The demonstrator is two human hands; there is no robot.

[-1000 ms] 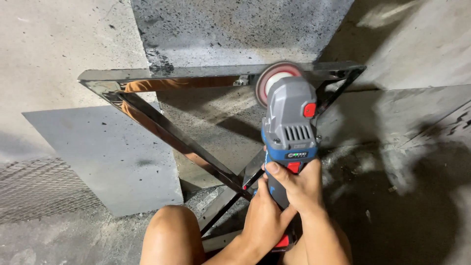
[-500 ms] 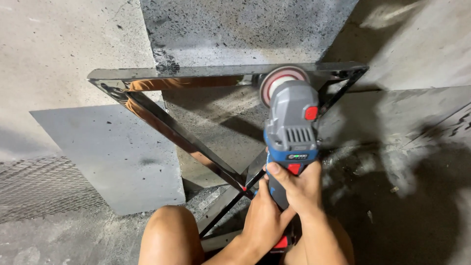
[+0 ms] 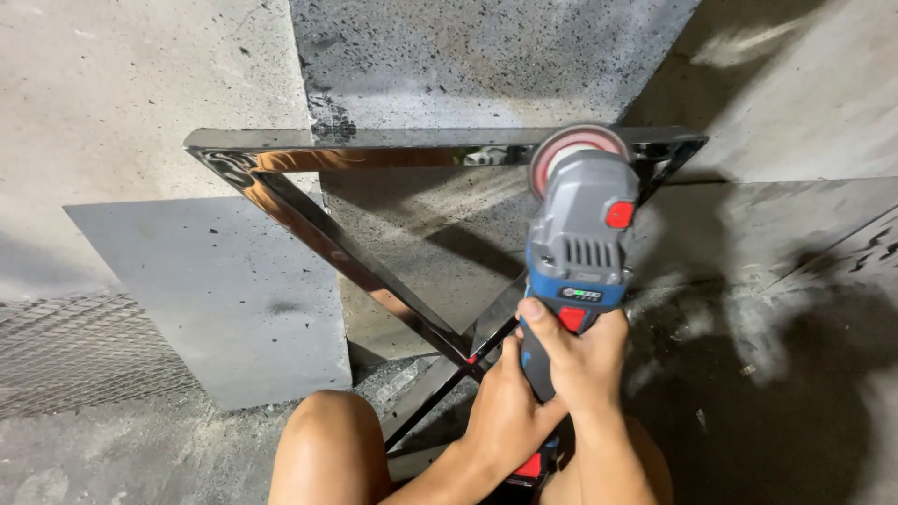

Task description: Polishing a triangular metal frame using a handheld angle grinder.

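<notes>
Gripping the grinder with both hands: right hand wrapped closed around the blue and grey body, thumb resting beside the red switch; left hand closed around the handle just nearer, fingers tucked under. Grinder points away from the person, its reddish disc meeting the far bar of the metal frame toward the right corner.

Frame is a polished triangle, standing on its near point between the person's knees, far bar level, left bar running diagonally down to the near point.

Judgement on technique: keep the disc at a shallow angle on the bar, pressure light and even, both grips firm, moving steadily along the bar rather than dwelling on one spot. The frame appears braced only by the legs, so any kick could shift it.

Surroundings: grey sheet lies flat at left, partly under the frame; wire mesh at near left; concrete floor dusty and dark at right. Bare knee sits close to the near point of the frame. Nothing blocks the disc's path along the far bar.
</notes>
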